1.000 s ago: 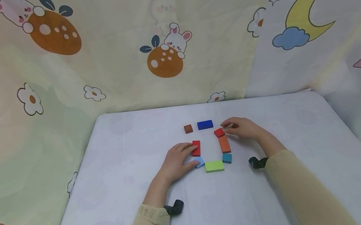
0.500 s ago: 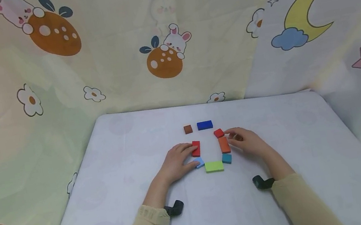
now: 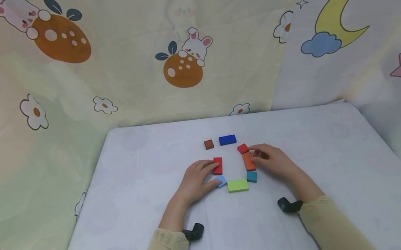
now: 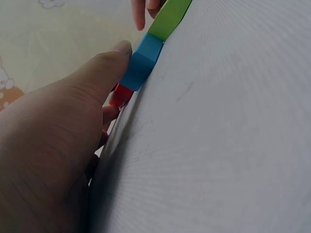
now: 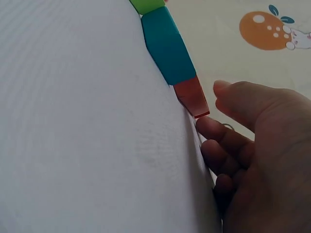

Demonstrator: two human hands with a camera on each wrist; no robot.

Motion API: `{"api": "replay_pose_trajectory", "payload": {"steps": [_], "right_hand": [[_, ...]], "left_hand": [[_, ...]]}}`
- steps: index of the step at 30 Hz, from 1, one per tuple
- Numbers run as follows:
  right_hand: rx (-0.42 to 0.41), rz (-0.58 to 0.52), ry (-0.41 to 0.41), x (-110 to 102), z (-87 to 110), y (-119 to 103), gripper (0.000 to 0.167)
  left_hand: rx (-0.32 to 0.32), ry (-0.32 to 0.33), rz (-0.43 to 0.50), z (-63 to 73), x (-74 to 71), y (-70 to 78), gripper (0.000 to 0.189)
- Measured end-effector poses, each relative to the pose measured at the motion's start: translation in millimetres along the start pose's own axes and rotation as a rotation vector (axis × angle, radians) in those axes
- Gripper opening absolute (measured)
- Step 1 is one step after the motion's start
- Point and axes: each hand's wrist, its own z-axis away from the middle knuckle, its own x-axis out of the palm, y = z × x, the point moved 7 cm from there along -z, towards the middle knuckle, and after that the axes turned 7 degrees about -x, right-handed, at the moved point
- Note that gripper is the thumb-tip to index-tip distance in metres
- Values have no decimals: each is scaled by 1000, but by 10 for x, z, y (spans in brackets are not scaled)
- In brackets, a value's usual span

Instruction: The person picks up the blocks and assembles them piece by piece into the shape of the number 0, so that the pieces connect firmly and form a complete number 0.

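Note:
In the head view, coloured blocks lie in an unclosed ring on the table. My left hand (image 3: 195,181) rests at its left side, fingertips on the red oblong block (image 3: 219,169) and thumb on the light blue block (image 3: 222,181). In the left wrist view the thumb (image 4: 114,63) lies along that light blue block's side. Opposite, my right hand (image 3: 275,160) has its fingertips right by the small red block (image 3: 242,148) and the orange block (image 3: 248,162), thumb and fingers apart. A teal block (image 3: 251,176) and a lime green block (image 3: 237,186) form the near side.
Beyond the ring lie a dark blue block (image 3: 228,140) and a small brown block (image 3: 209,144). The white-covered table (image 3: 141,151) meets a printed cloth backdrop (image 3: 128,66) at its back edge. Each wrist carries a black camera mount (image 3: 194,232).
My right hand has come nearer to me, from beside the small red block down to the orange block, then slightly left against the row. The left hand and the blocks have stayed put.

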Motion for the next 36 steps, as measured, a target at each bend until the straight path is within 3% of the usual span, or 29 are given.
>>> {"api": "replay_pose_trajectory", "payload": {"steps": [7,18,26,29,33,36], "right_hand": [[-49,56,4,42,-32,-11,44],[-55,73,23,69,-35,9,42],[-80,78,42,52,-17,-22,41],[-83,83,54,39,-16,-29,41],[-78,85,54,39,-12,-19,41],[-70,78,46,54,-8,-6,42]], "left_hand": [[-6,-10,-5,-10,15,-7,63],[-12,-3,2,-10,21,-15,63],[-28,-12,75,-20,7,-33,65],[-71,-26,152,-62,-27,-61,64],[-174,-36,268,-167,-122,-161,59],[-229,-26,303,-273,-229,-257,57]]}}
